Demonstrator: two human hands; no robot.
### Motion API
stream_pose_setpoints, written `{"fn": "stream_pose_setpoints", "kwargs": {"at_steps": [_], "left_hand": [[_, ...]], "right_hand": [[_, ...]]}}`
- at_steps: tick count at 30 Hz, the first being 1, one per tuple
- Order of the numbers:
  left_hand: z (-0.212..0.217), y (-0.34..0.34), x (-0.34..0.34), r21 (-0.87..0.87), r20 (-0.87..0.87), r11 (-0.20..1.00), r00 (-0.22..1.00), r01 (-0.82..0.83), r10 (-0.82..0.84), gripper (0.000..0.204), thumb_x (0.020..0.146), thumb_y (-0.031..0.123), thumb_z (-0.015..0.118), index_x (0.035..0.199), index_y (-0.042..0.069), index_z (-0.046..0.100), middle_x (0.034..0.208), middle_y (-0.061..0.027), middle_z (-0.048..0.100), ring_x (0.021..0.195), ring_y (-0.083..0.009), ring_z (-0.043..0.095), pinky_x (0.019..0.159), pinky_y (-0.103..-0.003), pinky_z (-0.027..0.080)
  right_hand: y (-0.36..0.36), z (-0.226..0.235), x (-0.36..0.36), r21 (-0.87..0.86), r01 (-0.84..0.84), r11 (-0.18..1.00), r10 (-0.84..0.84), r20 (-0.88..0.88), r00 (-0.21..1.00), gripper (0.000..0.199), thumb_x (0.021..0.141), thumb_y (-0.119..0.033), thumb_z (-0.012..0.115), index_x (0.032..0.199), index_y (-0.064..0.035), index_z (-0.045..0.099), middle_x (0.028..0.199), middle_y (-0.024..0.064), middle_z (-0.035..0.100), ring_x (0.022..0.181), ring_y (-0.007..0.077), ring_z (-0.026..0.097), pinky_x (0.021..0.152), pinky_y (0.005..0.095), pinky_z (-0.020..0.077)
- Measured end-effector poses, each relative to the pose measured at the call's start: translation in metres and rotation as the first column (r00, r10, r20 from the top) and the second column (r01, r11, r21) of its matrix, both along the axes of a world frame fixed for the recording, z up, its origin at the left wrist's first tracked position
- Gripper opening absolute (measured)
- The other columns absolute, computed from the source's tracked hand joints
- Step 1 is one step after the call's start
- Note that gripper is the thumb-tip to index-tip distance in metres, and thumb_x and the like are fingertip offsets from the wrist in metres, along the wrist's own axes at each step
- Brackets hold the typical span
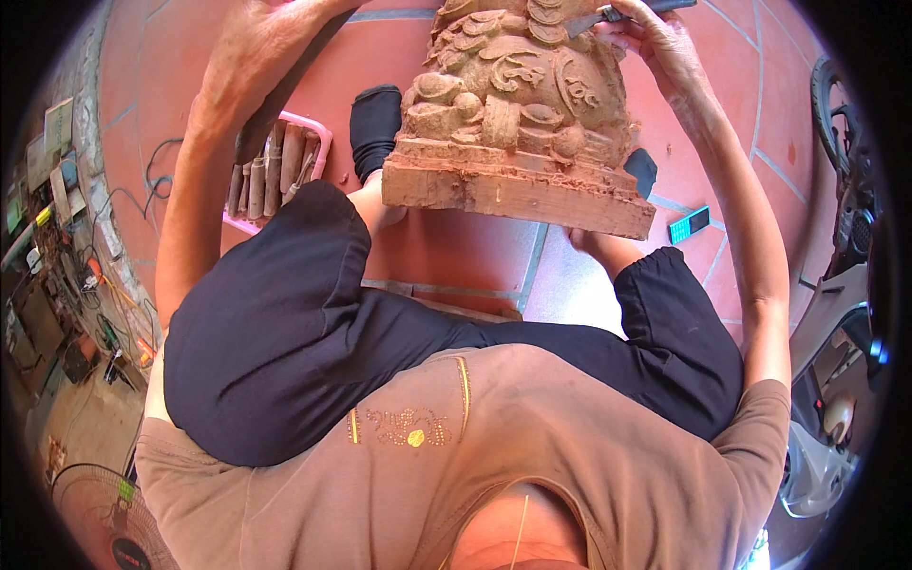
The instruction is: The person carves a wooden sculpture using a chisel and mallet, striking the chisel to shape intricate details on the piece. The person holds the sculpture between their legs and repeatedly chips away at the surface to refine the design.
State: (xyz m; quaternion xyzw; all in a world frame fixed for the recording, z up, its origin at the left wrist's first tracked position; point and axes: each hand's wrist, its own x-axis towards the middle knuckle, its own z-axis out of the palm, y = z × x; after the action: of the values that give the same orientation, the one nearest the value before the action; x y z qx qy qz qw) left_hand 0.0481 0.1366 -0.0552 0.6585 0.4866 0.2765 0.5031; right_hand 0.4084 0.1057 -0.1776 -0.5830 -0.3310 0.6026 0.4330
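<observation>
Spreading beneath everything, the red tiled floor (788,123) carries the carved wooden block (518,114) around its middle, the flat base nearest the viewer. Toward the floor's left edge sits a pink basket (327,142) of wooden-handled tools (275,166). The left hand (271,28) is beside a dark bar (284,92); whether it grips it, I cannot tell. The right hand (660,43) is closed round a slim tool (584,23), whose blade sits at the block's far right side, touching or just above it. A turquoise phone (689,225) lies off the block's near right corner, toward the floor's right edge.

A slip of that blade, from pressure at a poor angle, could gouge the relief or catch the hand; a hard push might rock the block if its footing is uneven. What supports the base is hidden; the upper edge of view cuts off the carving's top and part of the left hand, and the blade's tip is hard to make out.
</observation>
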Motion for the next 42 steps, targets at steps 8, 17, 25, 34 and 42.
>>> {"fn": "stream_pose_setpoints", "kwargs": {"at_steps": [8,17,25,34,42], "left_hand": [[0.009,-0.002,-0.003,0.0,-0.046,1.0,0.999,0.001,-0.001,0.064,0.088,0.01,0.072,0.146,0.004,0.048,0.103,-0.0049,0.064,0.085,-0.0107,0.058,0.074,-0.025,0.047],[0.0,0.001,-0.007,0.02,0.007,1.0,1.0,0.019,-0.019,0.062,0.089,0.011,0.074,0.145,0.005,0.049,0.122,-0.0087,0.066,0.109,-0.0128,0.062,0.095,-0.027,0.048],[0.0,0.001,-0.003,0.009,0.048,1.0,0.998,0.03,-0.03,0.062,0.088,0.011,0.074,0.145,0.006,0.049,0.122,-0.0089,0.066,0.111,-0.0133,0.062,0.097,-0.028,0.048],[0.011,-0.004,0.002,0.064,-0.003,0.995,0.997,0.076,-0.076,0.062,0.087,0.012,0.075,0.145,0.007,0.05,0.128,-0.0101,0.064,0.117,-0.016,0.06,0.101,-0.031,0.047],[0.018,-0.008,0.007,0.198,0.019,0.974,0.993,0.107,-0.113,0.066,0.085,0.005,0.072,0.147,0.007,0.048,0.122,-0.0085,0.065,0.105,-0.0124,0.062,0.089,-0.026,0.048]], "right_hand": [[-0.008,0.004,0.011,0.032,-0.11,0.993,0.109,0.022,0.994,0.031,0.09,-0.028,0.073,0.106,-0.0019,0.066,0.094,0.0086,0.071,0.078,0.0182,0.072,0.076,0.0317,0.0607],[-0.003,0.021,0.009,0.124,-0.002,0.992,-0.006,0.068,0.998,0.03,0.093,-0.025,0.07,0.108,0.0001,0.064,0.098,0.0102,0.071,0.083,0.0194,0.073,0.081,0.0325,0.0611],[-0.001,0.044,-0.015,0.284,-0.124,0.951,0.075,0.179,0.981,0.029,0.091,-0.019,0.073,0.11,-0.0021,0.062,0.099,0.0079,0.07,0.088,0.0177,0.072,0.084,0.0327,0.0592],[-0.005,0.051,-0.029,0.39,-0.396,0.831,0.215,0.433,0.876,0.027,0.092,-0.012,0.073,0.114,-0.0064,0.058,0.106,0.002,0.066,0.104,0.0108,0.064,0.094,0.0294,0.0528],[0.012,0.06,-0.041,0.4,-0.66,0.637,0.18,0.755,0.631,0.032,0.093,-0.017,0.07,0.119,-0.0038,0.056,0.094,0.0147,0.069,0.088,0.0247,0.071,0.081,0.0352,0.0573]]}}
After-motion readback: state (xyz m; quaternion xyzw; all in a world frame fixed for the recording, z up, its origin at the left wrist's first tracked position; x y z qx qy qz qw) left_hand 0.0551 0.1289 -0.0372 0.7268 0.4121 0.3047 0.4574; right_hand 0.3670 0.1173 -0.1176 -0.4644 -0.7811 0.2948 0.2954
